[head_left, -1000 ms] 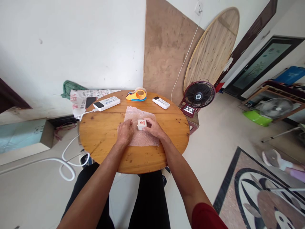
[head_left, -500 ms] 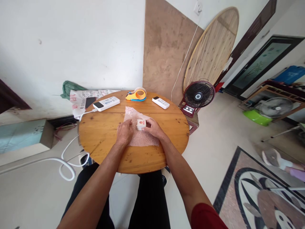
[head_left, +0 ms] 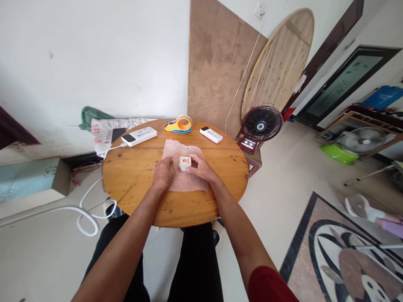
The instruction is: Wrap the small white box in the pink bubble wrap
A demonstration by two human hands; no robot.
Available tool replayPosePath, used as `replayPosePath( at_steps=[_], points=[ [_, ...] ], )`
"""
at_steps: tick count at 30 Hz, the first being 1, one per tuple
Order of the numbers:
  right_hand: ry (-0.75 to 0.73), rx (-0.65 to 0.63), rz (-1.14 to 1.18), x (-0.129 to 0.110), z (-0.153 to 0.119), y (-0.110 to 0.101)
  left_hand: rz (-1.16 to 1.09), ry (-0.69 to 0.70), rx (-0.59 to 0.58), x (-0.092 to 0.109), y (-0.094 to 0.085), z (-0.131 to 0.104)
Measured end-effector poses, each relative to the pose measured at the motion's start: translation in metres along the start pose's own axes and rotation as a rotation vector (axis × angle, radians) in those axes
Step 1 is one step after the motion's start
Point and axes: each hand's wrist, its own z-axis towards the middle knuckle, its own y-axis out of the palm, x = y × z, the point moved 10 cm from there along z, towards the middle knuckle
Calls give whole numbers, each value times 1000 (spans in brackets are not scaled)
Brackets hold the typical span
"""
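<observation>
The left hand [head_left: 163, 173] lay loosely curled on the left edge of the bubble wrap [head_left: 189, 182], its fingertips hard to make out; whether it gripped the sheet could not be told. The right hand [head_left: 202, 168] had its thumb and fingers, partly hidden, closed on the right side of the small box [head_left: 185, 163], whose contents were out of sight. The box sat on the wrap, near the middle of the table [head_left: 132, 172]. Since a second earlier, both hands and box had kept their places.
</observation>
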Motion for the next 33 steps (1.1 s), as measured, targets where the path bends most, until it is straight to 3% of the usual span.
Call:
replayPosePath(
  at_steps=[6, 11, 13, 16, 22, 25, 30, 33],
  points=[
    [59, 48, 141, 4, 0, -4, 181, 89, -70, 17, -9, -12],
    [105, 109, 212, 9, 1, -11, 317, 386, -120, 42, -18, -67],
    [68, 109, 225, 4, 2, -13, 376, 434, -139, 44, -18, -87],
    [25, 111, 198, 0, 3, -16, 436, 435, -87, 47, -21, -97],
    [24, 132, 229, 4, 4, -19, 444, 536, -28, 64, -14, -94],
    [49, 140, 289, 7, 5, -20, 376, 537, 45, 67, -22, -85],
    [160, 121, 464, 11, 1, -25, 242, 399, 127, 63, -40, -44],
    [83, 111, 455, -3, -2, -34, 185, 274, 101, 57, -41, -15]
  ],
)
